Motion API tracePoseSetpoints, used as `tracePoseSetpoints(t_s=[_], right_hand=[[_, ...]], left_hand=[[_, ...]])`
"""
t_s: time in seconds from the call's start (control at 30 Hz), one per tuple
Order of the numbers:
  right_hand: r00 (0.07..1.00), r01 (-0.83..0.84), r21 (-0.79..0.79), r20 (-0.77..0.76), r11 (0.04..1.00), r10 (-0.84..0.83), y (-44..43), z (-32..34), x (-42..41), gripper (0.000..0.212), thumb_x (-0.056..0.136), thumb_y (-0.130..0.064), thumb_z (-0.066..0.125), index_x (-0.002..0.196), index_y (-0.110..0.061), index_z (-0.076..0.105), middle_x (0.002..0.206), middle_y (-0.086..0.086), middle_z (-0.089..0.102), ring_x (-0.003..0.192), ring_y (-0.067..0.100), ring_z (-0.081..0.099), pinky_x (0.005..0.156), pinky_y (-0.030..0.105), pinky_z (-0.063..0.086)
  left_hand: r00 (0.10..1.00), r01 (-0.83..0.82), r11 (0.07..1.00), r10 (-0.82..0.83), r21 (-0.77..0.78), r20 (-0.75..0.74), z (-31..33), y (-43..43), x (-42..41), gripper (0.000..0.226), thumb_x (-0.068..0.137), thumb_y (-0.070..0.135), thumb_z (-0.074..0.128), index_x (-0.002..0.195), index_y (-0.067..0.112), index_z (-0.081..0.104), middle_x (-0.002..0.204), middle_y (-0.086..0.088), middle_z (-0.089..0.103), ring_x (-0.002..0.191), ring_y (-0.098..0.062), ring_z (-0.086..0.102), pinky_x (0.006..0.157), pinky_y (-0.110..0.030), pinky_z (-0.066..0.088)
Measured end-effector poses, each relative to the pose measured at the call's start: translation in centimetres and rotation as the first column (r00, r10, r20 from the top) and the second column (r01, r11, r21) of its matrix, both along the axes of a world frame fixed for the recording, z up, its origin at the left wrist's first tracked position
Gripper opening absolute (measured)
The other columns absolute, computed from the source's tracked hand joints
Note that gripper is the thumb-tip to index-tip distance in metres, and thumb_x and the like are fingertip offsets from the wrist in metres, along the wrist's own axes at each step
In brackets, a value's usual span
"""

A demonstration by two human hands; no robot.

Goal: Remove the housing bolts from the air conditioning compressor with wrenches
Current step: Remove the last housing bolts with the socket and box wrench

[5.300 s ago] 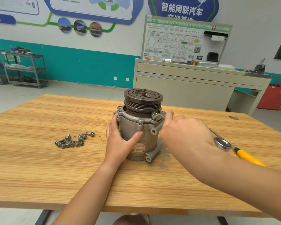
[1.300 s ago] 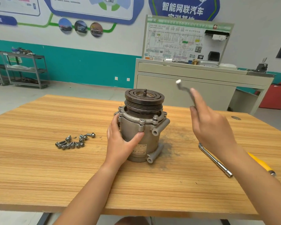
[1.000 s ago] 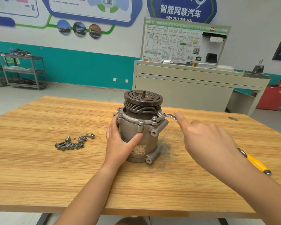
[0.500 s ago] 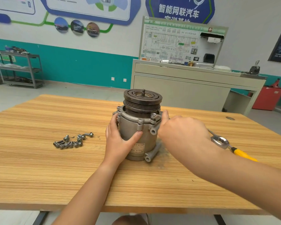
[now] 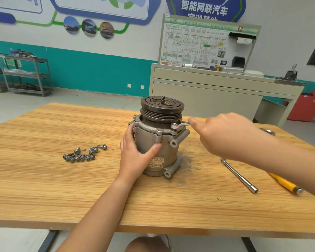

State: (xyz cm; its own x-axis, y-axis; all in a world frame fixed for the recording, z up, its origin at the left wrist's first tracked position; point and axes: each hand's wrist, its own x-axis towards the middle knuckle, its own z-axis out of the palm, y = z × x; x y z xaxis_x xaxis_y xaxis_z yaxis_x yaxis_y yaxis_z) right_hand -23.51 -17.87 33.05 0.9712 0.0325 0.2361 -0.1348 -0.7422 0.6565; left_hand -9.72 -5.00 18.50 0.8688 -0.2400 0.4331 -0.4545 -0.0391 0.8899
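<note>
While the grey cast-metal air conditioning compressor stands upright near the middle of the pale striped wooden table, its dark grooved pulley uppermost, the person's left hand wraps its left, near side, thumb pressed across the front of the housing and fingers curled round behind; the right hand is closed round the handle of a slim silver ring wrench, forefinger stretched along the shank, and the ring end sits on a bolt at the right side of the flange just under the pulley; most of the handle is hidden inside the fist; to the left of the compressor, apart from it, lies a small heap of loose silver flanged bolts; to the right, on the near side of the forearm, a long chrome socket extension bar lies slantwise on the wood, and just beyond it the yellow-handled tool shows from under the arm; a round shiny metal piece peeps out on the far side of the forearm, too hidden for me to name; a dark smear of grime marks the table beside the compressor's base.
</note>
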Motion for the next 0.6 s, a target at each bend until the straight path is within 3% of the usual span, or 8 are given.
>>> tracePoseSetpoints(t_s=[0.17,0.27,0.37,0.43,0.5,0.6], right_hand=[[0.997,-0.075,-0.028,0.02,0.997,0.076,-3.1,0.9,1.1,0.059,0.091,-0.01,0.031,0.142,-0.034,0.015,0.061,-0.006,0.043,0.047,0.013,0.033,0.04,0.025,0.019],[0.994,-0.087,-0.031,0.071,0.996,0.089,-4.5,0.1,2.7,0.056,0.088,-0.002,0.037,0.136,-0.03,0.029,0.077,-0.002,0.061,0.052,0.019,0.041,0.043,0.025,0.022],[0.942,-0.261,0.057,0.234,0.964,0.242,-5.7,-1.8,4.1,0.042,0.07,0.017,0.059,0.106,-0.005,0.062,0.07,0.011,0.067,0.051,0.027,0.057,0.047,0.026,0.043],[0.865,-0.402,0.114,0.372,0.908,0.336,-5.7,-3.0,5.0,0.034,0.056,0.023,0.067,0.085,0.003,0.067,0.063,0.015,0.066,0.048,0.029,0.061,0.047,0.032,0.051],[0.843,-0.414,0.123,0.425,0.902,0.329,-5.2,-3.7,6.0,0.031,0.051,0.021,0.071,0.076,0.002,0.067,0.061,0.011,0.066,0.047,0.025,0.06,0.045,0.025,0.046],[0.891,-0.341,0.228,0.388,0.912,0.237,-5.1,-3.7,6.7,0.02,0.071,0.012,0.064,0.087,0.001,0.066,0.073,0.012,0.068,0.059,0.03,0.062,0.047,0.026,0.042]], left_hand=[[1.0,-0.009,1.0,0.009,0.0,0.007,0.1,0.0,0.0,0.104,0.056,0.061,0.066,0.145,0.032,0.021,0.138,0.006,0.034,0.135,-0.018,0.033,0.108,-0.046,0.036],[1.0,-0.003,1.0,0.003,0.005,0.002,-0.1,0.0,0.1,0.098,0.059,0.056,0.069,0.141,0.039,0.019,0.138,0.008,0.033,0.133,-0.021,0.036,0.107,-0.046,0.038],[1.0,-0.011,1.0,0.011,0.009,0.008,-0.2,0.0,0.1,0.098,0.059,0.058,0.069,0.141,0.039,0.019,0.139,0.007,0.033,0.133,-0.021,0.037,0.107,-0.046,0.038],[1.0,-0.007,1.0,0.007,0.003,0.003,-0.2,0.0,0.2,0.101,0.055,0.063,0.066,0.141,0.04,0.019,0.14,0.007,0.034,0.133,-0.02,0.037,0.107,-0.047,0.038],[1.0,-0.006,1.0,0.006,-0.003,0.004,-0.2,0.0,0.1,0.097,0.054,0.065,0.064,0.137,0.045,0.018,0.139,0.009,0.033,0.134,-0.019,0.035,0.107,-0.046,0.037],[1.0,-0.009,1.0,0.009,-0.001,0.003,-0.2,0.0,0.0,0.096,0.054,0.065,0.064,0.136,0.047,0.017,0.138,0.011,0.033,0.135,-0.016,0.032,0.108,-0.046,0.036]])
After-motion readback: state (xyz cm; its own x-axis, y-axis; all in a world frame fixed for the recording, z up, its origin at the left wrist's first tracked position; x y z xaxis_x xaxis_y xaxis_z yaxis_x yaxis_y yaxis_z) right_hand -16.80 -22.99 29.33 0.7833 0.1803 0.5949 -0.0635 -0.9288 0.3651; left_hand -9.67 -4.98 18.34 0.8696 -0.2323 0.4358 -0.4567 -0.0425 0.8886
